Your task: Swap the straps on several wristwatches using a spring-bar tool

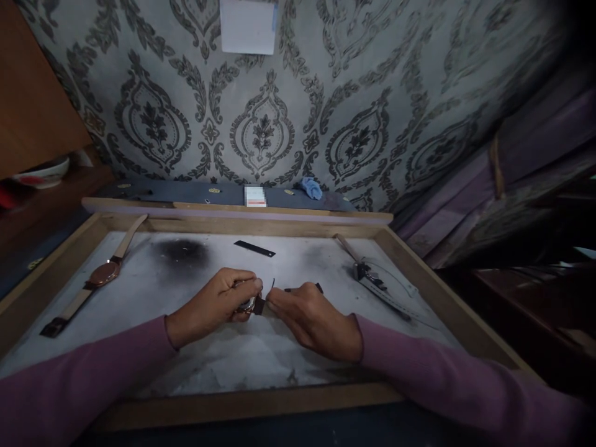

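Note:
Low over the middle of the tray, my left hand (218, 299) is closed around the case of a wristwatch (246, 305), its thumb on the near side of the rim. My right hand (314, 320) is closed at the short dark strap (261, 307) that comes off the case. A thin dark sliver (273, 283) sticks up by the right fingertips, and a black end (319, 288) shows behind the knuckles; most of what these belong to is hidden. Beyond the hands lies a flat black strip (254, 248) with a hole at one end.
A wooden-framed tray (251, 397) with a white, stained floor surrounds the work. Another wristwatch (105, 273) lies at its left. At the right are a strap with dark parts (367, 276) and a thin loop. Behind the rim sit a small box (256, 196) and blue cloth (311, 188).

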`<state>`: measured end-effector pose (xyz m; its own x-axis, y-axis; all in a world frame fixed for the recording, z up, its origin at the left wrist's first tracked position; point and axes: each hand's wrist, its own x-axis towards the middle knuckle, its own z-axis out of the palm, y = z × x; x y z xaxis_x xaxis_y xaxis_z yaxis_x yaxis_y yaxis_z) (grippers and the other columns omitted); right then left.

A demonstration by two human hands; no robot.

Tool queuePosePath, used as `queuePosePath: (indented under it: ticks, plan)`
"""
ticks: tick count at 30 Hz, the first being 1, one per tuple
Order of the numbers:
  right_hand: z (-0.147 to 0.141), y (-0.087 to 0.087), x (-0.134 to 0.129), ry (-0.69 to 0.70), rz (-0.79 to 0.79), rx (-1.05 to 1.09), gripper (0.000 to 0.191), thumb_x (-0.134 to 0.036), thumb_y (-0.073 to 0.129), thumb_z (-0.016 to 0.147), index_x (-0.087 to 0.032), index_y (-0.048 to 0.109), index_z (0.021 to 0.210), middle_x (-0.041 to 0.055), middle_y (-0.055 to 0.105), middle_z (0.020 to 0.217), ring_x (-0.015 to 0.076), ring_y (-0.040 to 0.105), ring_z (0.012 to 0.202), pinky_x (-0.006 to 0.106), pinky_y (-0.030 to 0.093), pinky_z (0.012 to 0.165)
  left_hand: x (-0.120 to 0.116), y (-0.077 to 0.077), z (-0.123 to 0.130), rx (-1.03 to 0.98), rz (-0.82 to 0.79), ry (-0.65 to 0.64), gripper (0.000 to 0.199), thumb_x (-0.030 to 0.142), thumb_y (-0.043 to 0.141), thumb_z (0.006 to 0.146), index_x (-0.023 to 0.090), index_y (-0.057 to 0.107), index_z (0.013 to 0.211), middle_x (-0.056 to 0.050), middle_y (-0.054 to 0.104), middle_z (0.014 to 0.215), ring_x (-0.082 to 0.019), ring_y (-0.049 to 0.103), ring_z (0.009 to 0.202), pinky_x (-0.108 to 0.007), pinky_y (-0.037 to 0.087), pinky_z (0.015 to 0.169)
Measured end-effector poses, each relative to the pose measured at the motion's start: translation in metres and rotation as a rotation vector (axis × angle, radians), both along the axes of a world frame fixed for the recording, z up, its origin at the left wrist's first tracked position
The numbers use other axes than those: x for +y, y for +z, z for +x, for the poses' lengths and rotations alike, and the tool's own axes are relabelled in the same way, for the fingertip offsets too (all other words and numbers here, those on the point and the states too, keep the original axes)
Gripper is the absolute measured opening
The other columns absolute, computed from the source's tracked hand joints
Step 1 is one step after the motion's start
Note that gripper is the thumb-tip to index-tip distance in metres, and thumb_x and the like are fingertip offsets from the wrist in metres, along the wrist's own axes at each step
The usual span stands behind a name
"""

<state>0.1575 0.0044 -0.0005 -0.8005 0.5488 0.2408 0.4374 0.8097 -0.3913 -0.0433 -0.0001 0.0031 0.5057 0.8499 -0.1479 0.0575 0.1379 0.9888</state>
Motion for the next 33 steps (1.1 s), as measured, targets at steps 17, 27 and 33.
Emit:
queuePosePath:
  ticks: [17,27,33]
  plan:
    - [0.0,0.003,-0.002,0.012,0.019,-0.018,0.017,-0.014,0.033,0.093,-0.021,0.042,0.081,-0.0047,0.04,0.056,0.0107,0.029,0.046,0.026,0.023,0.047,-0.004,0.005,0.004,-0.035,0.019,0.024,0.038,0.045,0.057,0.083,0.019,0.044,0.059,0.007,0.036,0.056,-0.006,0.028,0.046,-0.02,0.024,0.042]
    - [-0.003,-0.002,0.003,-0.093,-0.033,-0.077,0.02,-0.019,0.031,0.095,-0.018,0.049,0.087,-0.0043,0.043,0.056,0.01,0.031,0.045,0.025,0.023,0.048,0.012,0.0,-0.012,0.019,-0.018,-0.16,0.031,0.045,0.053,0.089,0.019,0.051,0.073,0.006,0.046,0.055,-0.007,0.036,0.046,-0.019,0.026,0.043]
    - [-0.005,0.005,0.001,-0.125,-0.187,-0.036,0.024,-0.026,0.03,0.097,-0.019,0.047,0.082,-0.0046,0.04,0.055,0.01,0.031,0.046,0.025,0.025,0.049,0.016,0.005,-0.018,0.088,-0.064,-0.236,0.018,0.034,0.063,0.079,0.019,0.056,0.086,0.005,0.056,0.058,-0.009,0.047,0.048,-0.019,0.032,0.045]
